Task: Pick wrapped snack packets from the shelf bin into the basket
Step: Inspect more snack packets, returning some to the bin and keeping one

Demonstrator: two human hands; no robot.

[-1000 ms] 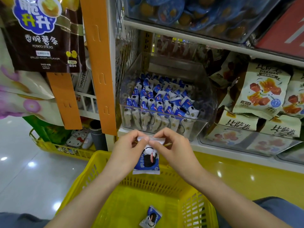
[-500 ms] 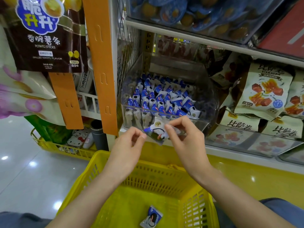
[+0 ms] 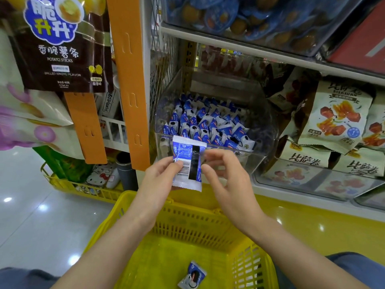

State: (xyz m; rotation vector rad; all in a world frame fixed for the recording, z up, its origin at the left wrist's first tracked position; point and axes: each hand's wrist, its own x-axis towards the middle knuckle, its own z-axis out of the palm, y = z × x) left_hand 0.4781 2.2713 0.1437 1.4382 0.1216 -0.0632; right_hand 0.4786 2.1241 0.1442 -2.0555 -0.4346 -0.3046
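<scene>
A blue-and-white wrapped snack packet (image 3: 187, 163) is held upright above the yellow basket (image 3: 145, 253), its back with barcode facing me. My left hand (image 3: 160, 182) pinches its left edge. My right hand (image 3: 227, 180) hovers just right of the packet with fingers loosely spread, apart from it or barely touching. Behind stands the clear shelf bin (image 3: 264, 130) filled with several like packets (image 3: 208, 124). One packet (image 3: 192, 277) lies on the basket floor.
An orange shelf post (image 3: 127, 80) rises left of the bin. Bags of snacks (image 3: 333, 119) fill the shelf to the right. A hanging potato-stick bag (image 3: 58, 42) is at top left. Another yellow basket (image 3: 83, 188) sits on the floor at left.
The packet has been flipped from front side to back side, barcode now showing. It passed from both hands to the left hand alone, and the right hand's fingers opened off it.
</scene>
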